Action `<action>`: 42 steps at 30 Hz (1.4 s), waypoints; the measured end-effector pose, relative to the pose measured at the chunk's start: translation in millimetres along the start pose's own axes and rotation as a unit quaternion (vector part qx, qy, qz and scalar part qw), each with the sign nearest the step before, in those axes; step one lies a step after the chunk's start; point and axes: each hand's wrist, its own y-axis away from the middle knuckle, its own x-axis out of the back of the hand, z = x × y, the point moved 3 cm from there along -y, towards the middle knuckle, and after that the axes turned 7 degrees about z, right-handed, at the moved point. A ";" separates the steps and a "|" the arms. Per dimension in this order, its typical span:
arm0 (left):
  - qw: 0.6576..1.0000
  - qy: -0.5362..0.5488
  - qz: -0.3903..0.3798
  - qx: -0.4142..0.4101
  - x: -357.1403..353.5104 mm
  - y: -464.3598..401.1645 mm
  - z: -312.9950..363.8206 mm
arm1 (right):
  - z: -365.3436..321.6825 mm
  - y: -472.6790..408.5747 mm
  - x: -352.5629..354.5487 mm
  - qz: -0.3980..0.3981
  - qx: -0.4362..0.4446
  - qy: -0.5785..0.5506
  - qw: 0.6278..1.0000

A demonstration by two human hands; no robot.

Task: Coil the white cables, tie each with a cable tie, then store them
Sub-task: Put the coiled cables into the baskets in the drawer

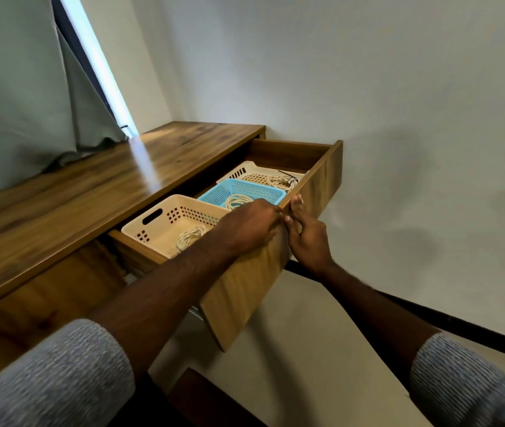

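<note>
Hands met at the top edge of the drawer front (254, 285), both on the same wooden panel. The left hand (249, 224) lay over that edge from the inside, its fingers curled down onto the panel. The right hand (308, 234) was on the outer face, just beside the left one, with its thumb up on the top edge and the other fingers bent against the wood. So both hands gripped the panel and held nothing else. Both forearms were bare, with grey ribbed sleeves (60, 374) pushed back.

The drawer (291, 151) stood pulled out from under the wooden desk top (91, 183). Three baskets sat in a row inside it. The cream basket (165, 214) at the near end held one coiled white cable (190, 237), partly hidden by the left forearm. The blue basket (239, 189) in the middle held a second coil (237, 201), just behind the left hand. The cream basket at the far end (249, 171) held a third coil (282, 181) with a black cable tie (289, 177) on it. I could not tell if the other two coils had ties.

A grey curtain (14, 87) hung over the back left corner of the desk top, and a plain white wall (368, 72) was behind the drawer.
</note>
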 end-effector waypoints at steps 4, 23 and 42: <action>0.991 -0.126 0.010 -0.045 -8.4 10.4 -27.0 | -7.8 -4.8 -30.4 -0.063 0.017 0.029 0.997; 0.918 -0.367 -0.111 0.100 -52.5 156.4 -153.3 | -50.4 -11.8 -209.2 -0.260 0.078 0.092 0.958; 0.896 -0.382 -0.170 0.149 -51.2 183.8 -218.8 | -84.3 -19.6 -280.5 -0.359 0.027 0.165 0.918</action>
